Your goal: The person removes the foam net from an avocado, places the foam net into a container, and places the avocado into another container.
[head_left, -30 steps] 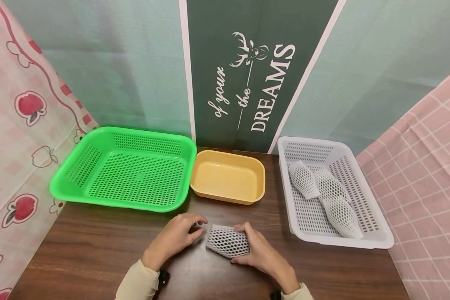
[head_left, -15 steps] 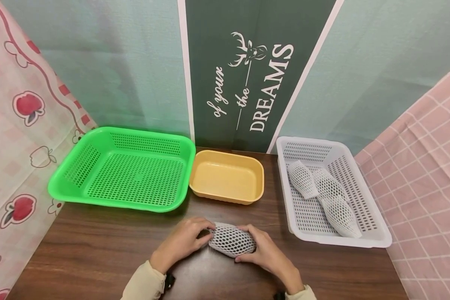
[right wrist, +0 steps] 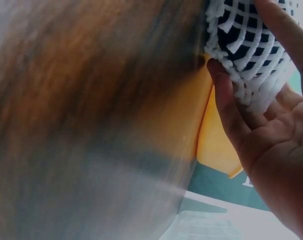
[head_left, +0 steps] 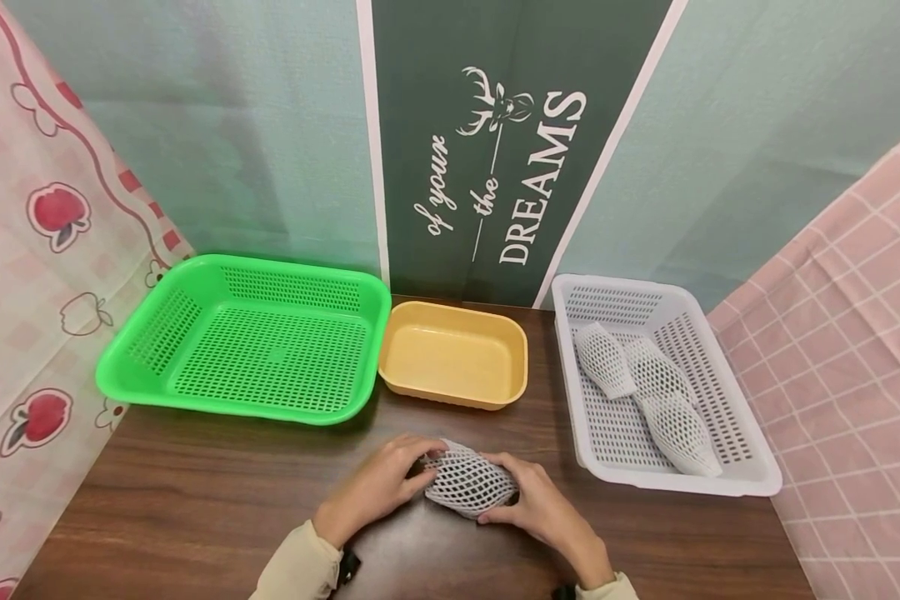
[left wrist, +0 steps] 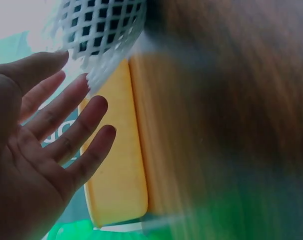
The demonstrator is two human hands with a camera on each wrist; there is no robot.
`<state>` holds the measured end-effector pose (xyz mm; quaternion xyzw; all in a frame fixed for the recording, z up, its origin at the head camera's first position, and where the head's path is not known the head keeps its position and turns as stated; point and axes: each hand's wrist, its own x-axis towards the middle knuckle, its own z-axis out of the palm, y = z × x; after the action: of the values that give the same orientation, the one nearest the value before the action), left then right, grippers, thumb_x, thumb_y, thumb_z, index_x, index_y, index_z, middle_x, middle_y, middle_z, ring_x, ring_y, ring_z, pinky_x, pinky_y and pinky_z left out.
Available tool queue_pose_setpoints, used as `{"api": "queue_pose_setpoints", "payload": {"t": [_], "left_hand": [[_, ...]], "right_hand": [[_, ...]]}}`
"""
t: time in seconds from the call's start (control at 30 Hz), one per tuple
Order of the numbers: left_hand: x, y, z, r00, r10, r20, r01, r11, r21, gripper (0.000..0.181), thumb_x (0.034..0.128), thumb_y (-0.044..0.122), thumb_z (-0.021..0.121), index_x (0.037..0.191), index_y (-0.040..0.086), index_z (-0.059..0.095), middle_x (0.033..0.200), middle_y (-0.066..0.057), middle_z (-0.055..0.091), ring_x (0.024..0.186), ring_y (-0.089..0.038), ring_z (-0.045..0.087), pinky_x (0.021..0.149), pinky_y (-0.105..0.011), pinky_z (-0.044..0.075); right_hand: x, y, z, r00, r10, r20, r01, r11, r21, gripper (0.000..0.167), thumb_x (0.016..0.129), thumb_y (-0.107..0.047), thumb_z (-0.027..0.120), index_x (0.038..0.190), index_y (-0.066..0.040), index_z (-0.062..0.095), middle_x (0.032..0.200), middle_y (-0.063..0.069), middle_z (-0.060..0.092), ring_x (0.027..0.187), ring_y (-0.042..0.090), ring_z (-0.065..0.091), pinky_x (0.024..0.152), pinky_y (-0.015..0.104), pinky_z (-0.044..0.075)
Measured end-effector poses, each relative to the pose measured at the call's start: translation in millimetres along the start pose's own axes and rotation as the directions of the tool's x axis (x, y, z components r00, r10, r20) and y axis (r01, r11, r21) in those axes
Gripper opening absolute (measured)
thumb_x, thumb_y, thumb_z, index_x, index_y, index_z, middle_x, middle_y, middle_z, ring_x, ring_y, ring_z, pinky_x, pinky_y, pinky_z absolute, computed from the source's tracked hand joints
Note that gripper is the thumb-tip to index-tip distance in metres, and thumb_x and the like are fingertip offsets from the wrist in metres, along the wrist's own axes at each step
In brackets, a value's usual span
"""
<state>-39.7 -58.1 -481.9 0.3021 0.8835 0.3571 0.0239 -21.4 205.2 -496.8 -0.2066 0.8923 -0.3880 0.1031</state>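
A white foam fruit net [head_left: 471, 481] with something dark inside it lies between my hands over the table, in the head view. Its left end is pinched by the thumb and fingers of my left hand [head_left: 387, 478]. Around the right end, my right hand [head_left: 538, 505] grips with thumb and fingers on opposite sides. In the left wrist view the thumb and a fingertip meet the edge of the foam net [left wrist: 104, 25], while the other fingers spread out. The right wrist view shows the net's frayed open rim; what the dark content is cannot be made out.
A green basket [head_left: 270, 412] stands at the back left, beside a yellow tray [head_left: 456, 396]. On the right, a white basket [head_left: 682, 482] holds three foam nets [head_left: 681, 433]. Patterned cloths hang at the back and on both sides of the brown table [head_left: 195, 508].
My left hand has moved right and taken hold of the net's left end, from which it was apart. The net and right hand have shifted slightly right, and the net is tilted a little more.
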Motion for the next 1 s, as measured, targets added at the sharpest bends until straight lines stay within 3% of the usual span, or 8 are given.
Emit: {"api": "queue_pose_setpoints", "payload": {"t": [0.17, 0.37, 0.53, 0.77, 1.0], "left_hand": [[1.3, 1.4, 3.0, 1.000, -0.010, 0.027, 0.010, 1.000, 0.013, 0.034, 0.0885, 0.017, 0.072, 0.121, 0.007, 0.067, 0.123, -0.009, 0.069, 0.116, -0.025, 0.064, 0.102, -0.042, 0.050], [-0.2, 3.5, 4.2, 0.990, -0.017, 0.140, 0.011, 0.999, 0.049, 0.052, 0.0850, 0.026, 0.076, 0.130, 0.005, 0.062, 0.133, -0.012, 0.064, 0.126, -0.031, 0.058, 0.107, -0.048, 0.045], [0.4, 5.4, 8.0, 0.979, -0.043, 0.199, 0.031, 0.997, 0.067, 0.061, 0.0810, 0.026, 0.078, 0.135, 0.006, 0.058, 0.138, -0.011, 0.061, 0.131, -0.031, 0.054, 0.111, -0.049, 0.041], [4.5, 8.2, 15.9, 0.971, -0.055, 0.232, 0.037, 0.996, 0.083, 0.067, 0.0762, 0.023, 0.081, 0.136, 0.009, 0.056, 0.139, -0.008, 0.060, 0.134, -0.030, 0.052, 0.114, -0.050, 0.038], [5.4, 10.1, 22.0, 0.973, -0.036, 0.230, 0.013, 0.995, 0.102, 0.072, 0.0749, 0.023, 0.083, 0.138, 0.008, 0.053, 0.139, -0.008, 0.060, 0.132, -0.028, 0.053, 0.114, -0.047, 0.039]], "right_hand": [[0.4, 0, -1, 1.000, -0.022, 0.004, 0.022, 1.000, -0.010, 0.068, 0.068, -0.032, 0.089, 0.128, -0.013, 0.063, 0.126, 0.001, 0.069, 0.110, 0.011, 0.064, 0.094, 0.029, 0.053], [0.4, 0, -2, 1.000, -0.030, -0.001, 0.030, 0.999, -0.021, 0.067, 0.067, -0.030, 0.090, 0.126, -0.012, 0.064, 0.124, 0.000, 0.070, 0.108, 0.009, 0.065, 0.094, 0.028, 0.053], [0.6, 0, -2, 0.999, -0.034, -0.005, 0.034, 0.999, -0.038, 0.066, 0.067, -0.033, 0.089, 0.125, -0.012, 0.065, 0.121, -0.002, 0.071, 0.106, 0.007, 0.065, 0.092, 0.028, 0.054], [1.1, 2, -3, 1.000, -0.026, 0.015, 0.027, 0.999, -0.029, 0.064, 0.069, -0.042, 0.086, 0.122, -0.013, 0.066, 0.118, -0.003, 0.072, 0.101, 0.004, 0.065, 0.088, 0.026, 0.055], [1.5, -1, -5, 0.999, -0.006, 0.036, 0.008, 0.998, -0.057, 0.060, 0.069, -0.039, 0.087, 0.119, -0.013, 0.068, 0.116, -0.001, 0.073, 0.101, 0.006, 0.067, 0.087, 0.027, 0.056]]}}
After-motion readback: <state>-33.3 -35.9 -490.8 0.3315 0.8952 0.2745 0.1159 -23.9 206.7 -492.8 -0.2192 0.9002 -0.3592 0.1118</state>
